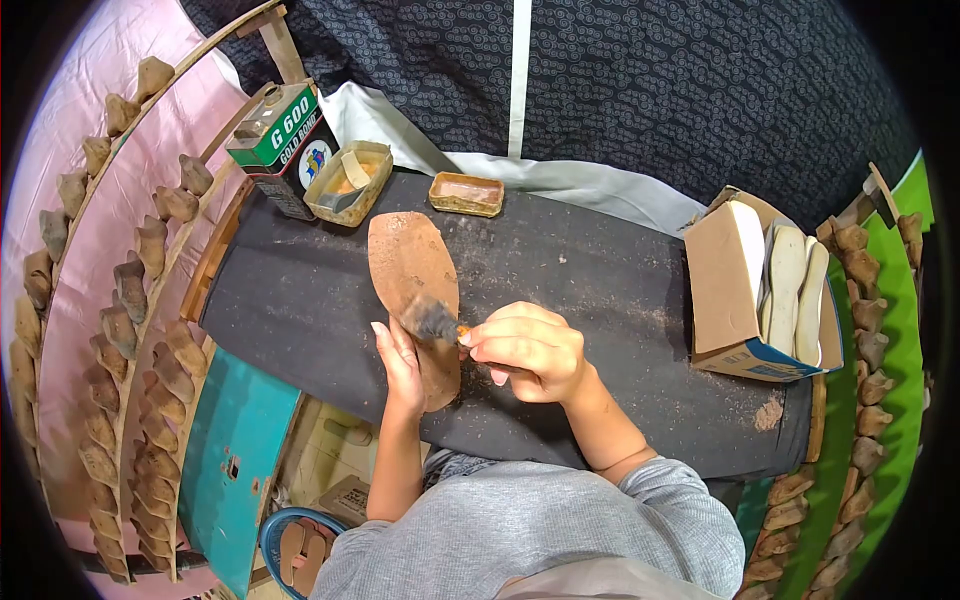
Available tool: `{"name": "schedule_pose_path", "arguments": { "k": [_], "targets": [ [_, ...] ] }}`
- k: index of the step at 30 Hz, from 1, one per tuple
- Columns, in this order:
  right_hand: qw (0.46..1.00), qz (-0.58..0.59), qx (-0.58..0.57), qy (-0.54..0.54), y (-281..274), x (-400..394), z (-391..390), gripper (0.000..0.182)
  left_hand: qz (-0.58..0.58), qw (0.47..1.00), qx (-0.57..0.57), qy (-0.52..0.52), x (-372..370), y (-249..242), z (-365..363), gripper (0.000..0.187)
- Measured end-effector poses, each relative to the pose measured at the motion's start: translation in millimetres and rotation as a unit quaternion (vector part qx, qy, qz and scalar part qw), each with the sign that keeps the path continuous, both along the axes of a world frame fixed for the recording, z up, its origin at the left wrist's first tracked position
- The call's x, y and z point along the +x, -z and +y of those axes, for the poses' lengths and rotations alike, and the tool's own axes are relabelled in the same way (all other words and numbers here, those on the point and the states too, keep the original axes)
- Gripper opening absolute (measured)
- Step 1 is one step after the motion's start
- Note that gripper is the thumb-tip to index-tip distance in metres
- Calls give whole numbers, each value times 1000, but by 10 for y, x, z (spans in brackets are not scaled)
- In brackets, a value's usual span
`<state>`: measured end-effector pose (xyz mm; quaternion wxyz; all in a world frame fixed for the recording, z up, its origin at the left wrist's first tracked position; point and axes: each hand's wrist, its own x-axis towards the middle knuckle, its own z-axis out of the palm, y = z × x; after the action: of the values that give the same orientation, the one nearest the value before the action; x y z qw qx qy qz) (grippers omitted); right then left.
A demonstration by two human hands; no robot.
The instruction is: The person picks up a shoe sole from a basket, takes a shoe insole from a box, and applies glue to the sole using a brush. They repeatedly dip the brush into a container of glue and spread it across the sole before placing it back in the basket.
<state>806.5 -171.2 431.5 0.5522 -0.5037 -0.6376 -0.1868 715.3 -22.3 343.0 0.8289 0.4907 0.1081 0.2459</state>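
**Brush pinched over a brown sole, with slips and grit the likely risks**

At left, an open tub stood near the table's edge. The left hand met the left edge of a brown sole-shaped piece above the dark table cloth; its hidden fingertips left the grip's firmness impossible to tell. A loose hold might have let the piece twist. The right hand pinched a dark-bristled brush; uneven pressure could have streaked the surface. Crumbs farther right might have stuck to anything tacky.
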Motion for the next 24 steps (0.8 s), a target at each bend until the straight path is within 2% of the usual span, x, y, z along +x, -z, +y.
{"name": "schedule_pose_path", "arguments": {
  "k": [3,10,12,14,16,18,22,24],
  "targets": [
    [998,-22,35,55,-17,-3,45,30,-1,1000,15,-4,-41,-244,-136,77],
    [999,-15,-28,5,-13,-21,-26,27,7,1000,12,8,-8,-182,-84,75],
    [1000,-4,-11,5,-31,-12,-21,28,13,1000,3,13,-44,-290,-169,71],
    [998,-18,32,53,-50,0,14,29,14,999,5,29,-84,-343,-219,70],
    [998,-15,24,55,-51,3,14,29,13,999,6,44,-76,-335,-240,69],
    [1000,-4,-13,5,-42,-12,-18,29,28,998,49,-36,-27,-246,-226,69],
    [998,8,-41,-49,-27,-35,-119,27,35,999,20,0,-54,-46,-102,72],
    [999,2,-36,-37,-52,-32,-128,26,19,999,-19,22,-69,-64,-113,71]
  ]
}}
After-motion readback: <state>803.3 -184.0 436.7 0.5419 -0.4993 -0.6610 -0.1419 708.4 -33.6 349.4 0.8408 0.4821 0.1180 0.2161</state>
